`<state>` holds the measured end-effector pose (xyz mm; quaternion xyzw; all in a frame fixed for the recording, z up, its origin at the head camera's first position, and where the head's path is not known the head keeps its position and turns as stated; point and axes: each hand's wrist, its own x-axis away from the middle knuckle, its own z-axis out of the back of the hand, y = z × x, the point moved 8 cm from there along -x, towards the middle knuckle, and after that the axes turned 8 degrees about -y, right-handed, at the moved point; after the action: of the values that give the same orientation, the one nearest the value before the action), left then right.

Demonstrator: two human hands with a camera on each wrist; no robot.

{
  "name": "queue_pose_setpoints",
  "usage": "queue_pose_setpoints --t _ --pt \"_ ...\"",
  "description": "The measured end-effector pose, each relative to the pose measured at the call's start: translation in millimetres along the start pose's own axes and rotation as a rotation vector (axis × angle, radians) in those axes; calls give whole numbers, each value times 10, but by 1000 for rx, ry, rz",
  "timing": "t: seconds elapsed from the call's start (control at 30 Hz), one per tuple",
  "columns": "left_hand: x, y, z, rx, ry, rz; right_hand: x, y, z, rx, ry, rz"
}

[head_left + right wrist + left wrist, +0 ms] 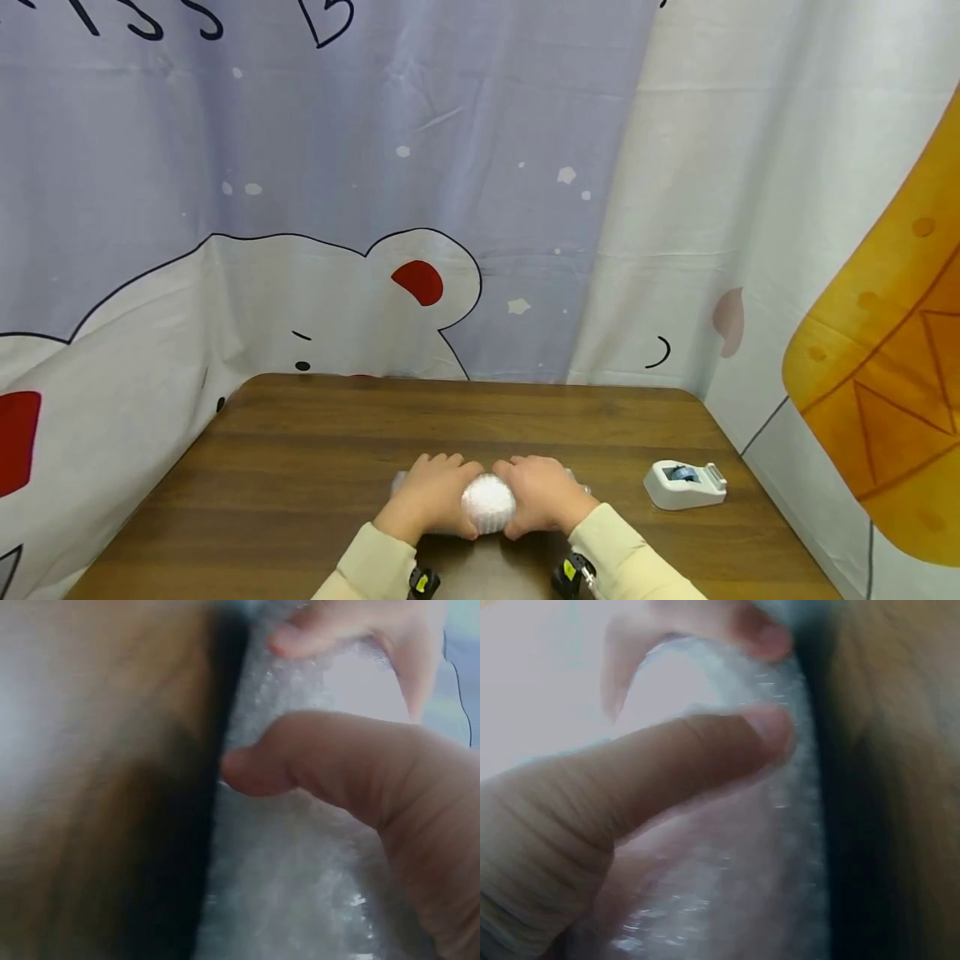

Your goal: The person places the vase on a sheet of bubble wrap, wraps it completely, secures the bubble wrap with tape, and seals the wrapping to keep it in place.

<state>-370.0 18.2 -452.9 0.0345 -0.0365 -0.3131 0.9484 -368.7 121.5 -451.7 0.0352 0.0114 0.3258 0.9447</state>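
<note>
A bundle in clear bubble wrap (pixel 489 503), whitish and rounded in the middle, lies on the table (pixel 300 492) close to its near side. My left hand (pixel 435 498) grips the bundle from the left, and my right hand (pixel 544 495) grips it from the right. In the left wrist view the left thumb (pixel 697 769) presses across the bubble wrap (pixel 735 900). The right wrist view has the right thumb (pixel 330 754) bent over the same wrap (pixel 277 855). What the wrap encloses cannot be made out. Ends of the wrap stick out past both hands.
A white tape dispenser (pixel 678 500) with a bluish roll stands on the table's right side. Behind the far edge hangs a printed curtain (pixel 525 208), which continues along both sides.
</note>
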Motion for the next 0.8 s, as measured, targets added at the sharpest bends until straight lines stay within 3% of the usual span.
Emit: queue_pose_setpoints --t 0.13,0.33,0.5,0.63,0.8 --pt "69 35 32 -74 80 -7 -100 82 -46 -135 -144 -27" --pt "121 34 29 -109 165 -5 -219 183 -174 -401 -363 -40" --pt "116 25 19 -135 238 -25 -267 206 -249 -567 -434 0" --pt "93 25 21 -157 280 -40 -224 193 -200 -498 -377 11" --pt "64 17 -1 -194 271 -35 -123 120 -96 -251 -258 0"
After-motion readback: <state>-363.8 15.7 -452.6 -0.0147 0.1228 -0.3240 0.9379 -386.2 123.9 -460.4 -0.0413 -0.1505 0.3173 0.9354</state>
